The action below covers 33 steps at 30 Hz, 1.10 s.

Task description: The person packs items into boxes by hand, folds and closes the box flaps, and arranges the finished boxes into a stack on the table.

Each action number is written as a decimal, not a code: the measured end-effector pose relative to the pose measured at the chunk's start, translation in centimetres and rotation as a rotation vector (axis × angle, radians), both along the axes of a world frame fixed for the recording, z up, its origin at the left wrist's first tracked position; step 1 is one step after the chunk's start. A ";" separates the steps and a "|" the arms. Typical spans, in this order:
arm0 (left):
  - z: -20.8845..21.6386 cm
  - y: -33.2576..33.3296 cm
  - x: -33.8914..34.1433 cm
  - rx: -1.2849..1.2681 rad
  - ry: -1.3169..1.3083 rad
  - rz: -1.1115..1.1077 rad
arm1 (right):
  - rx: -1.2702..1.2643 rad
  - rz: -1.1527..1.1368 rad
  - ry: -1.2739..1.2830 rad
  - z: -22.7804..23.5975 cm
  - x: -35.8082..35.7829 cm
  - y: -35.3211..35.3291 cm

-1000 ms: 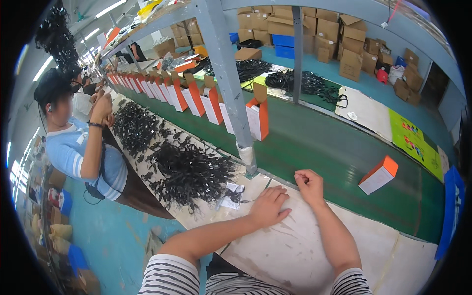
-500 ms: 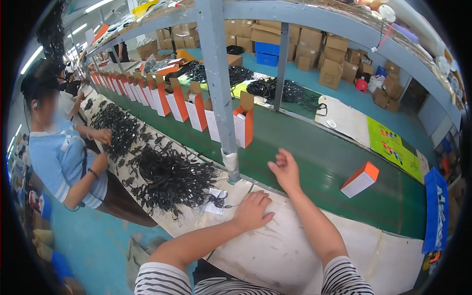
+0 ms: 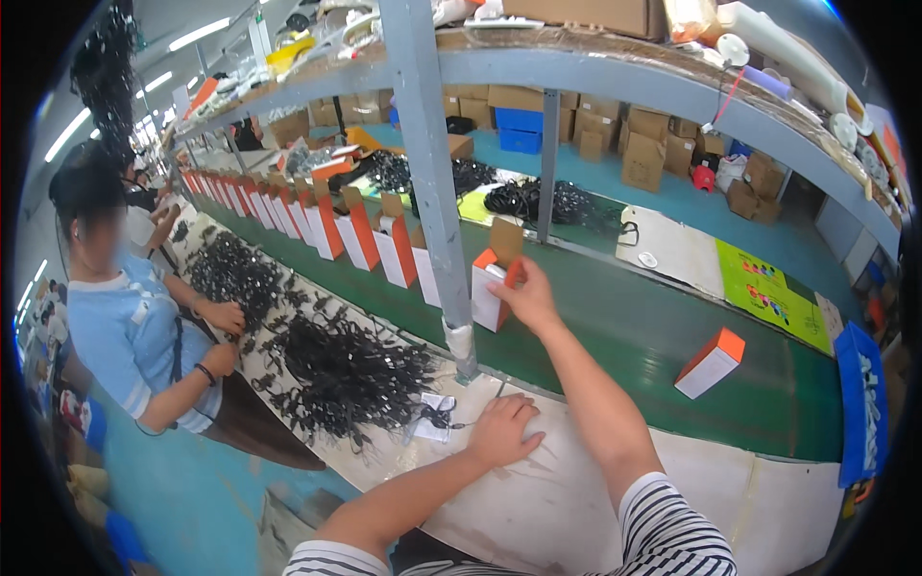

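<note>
My right hand (image 3: pixel 523 293) grips the upper edge of a white and orange box (image 3: pixel 487 305), thumb on its front and fingers on its orange side. The box stands upright on the green conveyor belt, its brown cardboard flap up, with something white inside at the top. My left hand (image 3: pixel 503 430) lies on the pale worktop with fingers stretched out. Beside it, a black cable (image 3: pixel 440 417) rests over a white paper slip (image 3: pixel 431 428). A large heap of black cables (image 3: pixel 351 379) spreads to the left of that hand.
A grey metal post (image 3: pixel 429 173) rises at the belt's near edge. Several open boxes (image 3: pixel 357 240) line the belt further left; one closed box (image 3: pixel 711 363) lies at right. A blue bin (image 3: pixel 858 403) stands at the far right. A co-worker (image 3: pixel 134 317) handles cables at left.
My right hand has moved left and taken hold of the open box by its upper edge. The row of boxes has shifted slightly towards me. My left hand stays on the worktop.
</note>
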<state>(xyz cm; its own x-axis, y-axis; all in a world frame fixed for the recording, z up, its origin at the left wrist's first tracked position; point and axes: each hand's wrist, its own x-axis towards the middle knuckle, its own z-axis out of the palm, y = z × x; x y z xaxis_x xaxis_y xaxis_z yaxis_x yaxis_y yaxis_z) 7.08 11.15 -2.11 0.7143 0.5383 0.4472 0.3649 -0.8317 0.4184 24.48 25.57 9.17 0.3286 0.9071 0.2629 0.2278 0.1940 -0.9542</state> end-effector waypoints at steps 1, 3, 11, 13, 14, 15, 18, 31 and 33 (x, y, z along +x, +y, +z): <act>0.2 0.1 0.6 0.022 -0.018 -0.018 | 0.044 0.036 0.019 0.1 2.2 -1.9; 1.1 0.1 1.2 0.003 -0.025 -0.058 | 0.113 0.068 0.068 -0.7 5.7 -5.4; 1.7 0.6 1.9 0.072 0.018 -0.049 | 0.072 0.037 0.155 -2.5 9.4 -11.9; 1.2 0.5 2.1 0.010 0.049 -0.063 | 0.120 -0.022 0.045 -3.1 9.1 -12.1; 1.3 0.3 1.9 0.023 0.061 -0.064 | 0.083 -0.014 -0.002 -2.7 8.8 -12.3; 1.4 0.1 1.9 -0.003 -0.007 -0.040 | 0.096 -0.014 0.009 -2.4 8.6 -12.6; 2.3 0.2 3.1 -0.034 -0.154 0.041 | 0.056 -0.045 -0.160 -1.7 8.3 -13.2; 4.7 6.2 14.2 -0.644 -0.552 0.175 | -0.146 0.305 0.222 -1.7 12.6 -13.8; 5.1 6.0 14.4 -0.640 -0.541 0.196 | -0.141 0.303 0.270 -1.4 13.2 -13.9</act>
